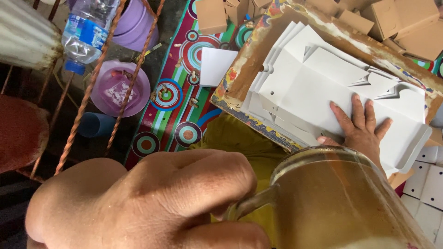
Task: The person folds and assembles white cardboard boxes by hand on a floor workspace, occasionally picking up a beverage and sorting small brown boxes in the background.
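Note:
Close to the camera, my left hand [138,203] is closed around the handle of a clear glass mug [341,203] filled with a cloudy brown drink. The mug is raised and covers the lower right of the view. Beyond its rim, my right hand [361,128] lies flat, fingers spread, on a stack of white die-cut card sheets [304,87]. The stack rests on a worn brown board [249,60] with a patterned edge. A yellow-green cloth [240,138] shows under the board.
A mat with coloured circles [182,101] covers the floor. On the left stand a purple bowl [120,87], a purple bucket [136,23], a plastic water bottle [85,32] and a blue cup [94,124]. Brown folded boxes [392,23] are piled at the top right, and white punched cards [427,180] lie at the right.

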